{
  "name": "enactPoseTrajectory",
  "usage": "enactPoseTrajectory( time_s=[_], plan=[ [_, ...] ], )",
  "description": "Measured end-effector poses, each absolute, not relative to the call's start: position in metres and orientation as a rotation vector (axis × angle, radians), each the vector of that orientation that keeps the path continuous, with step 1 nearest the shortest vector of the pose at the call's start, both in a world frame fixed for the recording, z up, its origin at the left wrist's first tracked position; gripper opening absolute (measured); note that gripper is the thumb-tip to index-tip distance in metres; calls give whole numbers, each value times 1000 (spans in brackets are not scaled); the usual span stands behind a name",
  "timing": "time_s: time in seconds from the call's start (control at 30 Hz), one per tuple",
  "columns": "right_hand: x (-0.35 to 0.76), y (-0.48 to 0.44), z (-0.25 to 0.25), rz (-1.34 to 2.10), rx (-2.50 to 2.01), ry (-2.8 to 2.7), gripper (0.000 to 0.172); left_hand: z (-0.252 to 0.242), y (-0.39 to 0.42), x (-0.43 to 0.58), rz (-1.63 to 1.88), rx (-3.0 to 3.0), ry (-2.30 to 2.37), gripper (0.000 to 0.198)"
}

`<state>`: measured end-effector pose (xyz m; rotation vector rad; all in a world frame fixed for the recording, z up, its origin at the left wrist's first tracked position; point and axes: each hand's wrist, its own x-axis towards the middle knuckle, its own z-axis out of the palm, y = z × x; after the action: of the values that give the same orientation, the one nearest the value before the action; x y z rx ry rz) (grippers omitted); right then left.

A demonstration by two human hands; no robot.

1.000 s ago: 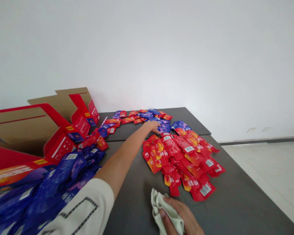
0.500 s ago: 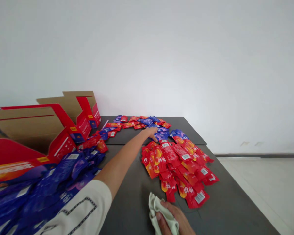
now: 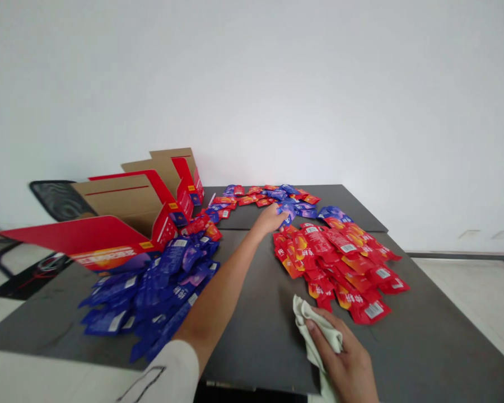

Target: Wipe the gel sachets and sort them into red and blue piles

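Now, left-hand fingers (image 3: 277, 212) touching blue sachets (image 3: 289, 208), right-hand fingers (image 3: 319, 330) clenched on pale cloth (image 3: 308, 319).

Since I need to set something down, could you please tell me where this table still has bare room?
Bare dark table runs between the blue sachets and red sachets, though the left forearm crosses it. More lies right of the red sachets, toward the front corner. It is crowded along the back row and beside the cardboard box.

Nothing legible: blurred large characters on red sachets (image 3: 340, 263) just beside the left grip (image 3: 270, 219), and unreadable white barcode labels (image 3: 374, 310) farther off.
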<state>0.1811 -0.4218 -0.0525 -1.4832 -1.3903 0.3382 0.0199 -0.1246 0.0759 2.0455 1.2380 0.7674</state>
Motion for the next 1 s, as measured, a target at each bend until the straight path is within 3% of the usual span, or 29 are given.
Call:
enactPoseTrajectory(
  time_s=[0.23, 0.43, 0.7, 0.87, 1.0],
  plan=[
    [179, -422, -45, 429, -1586, -1291, 58, 70, -269, -18, 974, 1505, 919, 36],
    [176, -423, -47, 455, -1635, -1210, 66, 37, -367, -63, 851, 1172, 825, 52],
    [173, -423, -47, 461, -1658, -1159, 68, -20, -405, -84, 797, 1123, 930, 58],
    [173, -424, -47, 464, -1653, -1160, 66, -24, -417, -92, 741, 1296, 987, 51],
    [171, -425, -46, 462, -1661, -1150, 64, -16, -437, -109, 618, 1683, 1263, 62]
  ],
)
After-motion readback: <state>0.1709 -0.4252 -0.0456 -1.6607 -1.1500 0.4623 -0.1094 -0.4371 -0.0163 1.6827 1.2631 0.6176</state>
